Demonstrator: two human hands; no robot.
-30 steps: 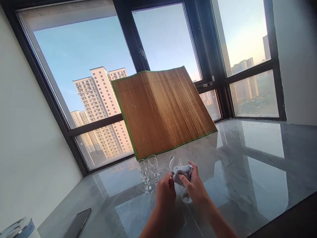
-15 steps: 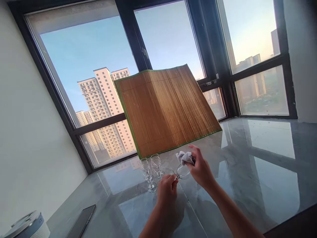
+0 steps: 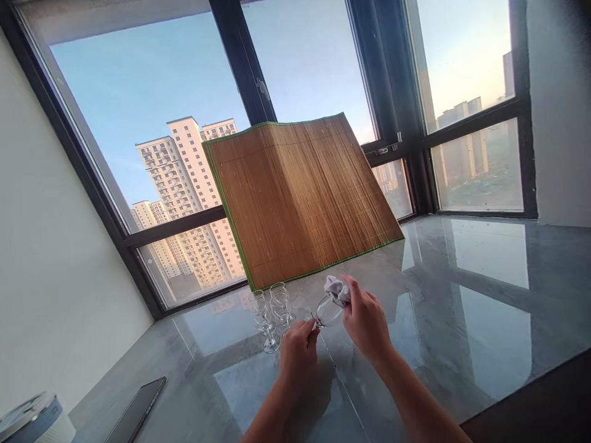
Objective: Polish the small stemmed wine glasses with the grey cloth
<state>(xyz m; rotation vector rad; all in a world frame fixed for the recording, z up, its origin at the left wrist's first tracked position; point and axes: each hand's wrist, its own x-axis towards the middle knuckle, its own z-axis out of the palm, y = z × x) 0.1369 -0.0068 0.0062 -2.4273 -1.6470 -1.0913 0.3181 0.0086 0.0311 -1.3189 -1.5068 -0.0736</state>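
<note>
My left hand (image 3: 299, 348) is closed around the stem end of a clear wine glass (image 3: 327, 312), which lies tilted in the air above the counter. Its bowl points up and to the right. At the bowl's rim, my right hand (image 3: 368, 320) grips a crumpled white cloth (image 3: 337, 290) and presses it against the glass. Left of my left hand, several clear stemmed glasses (image 3: 271, 342) stand upright close together on the grey counter (image 3: 203, 394).
Behind the glasses a brown bamboo mat (image 3: 300, 197) with green edging stands against the dark-framed window (image 3: 194, 220). A phone (image 3: 136, 411) lies at the lower left, beside a white and blue lidded container (image 3: 39, 418). A white wall (image 3: 60, 246) rises at left.
The whole view has shifted slightly, so everything sits a little further left. The cloth in my right hand has moved closer over the glass rim. Both hands keep their holds.
</note>
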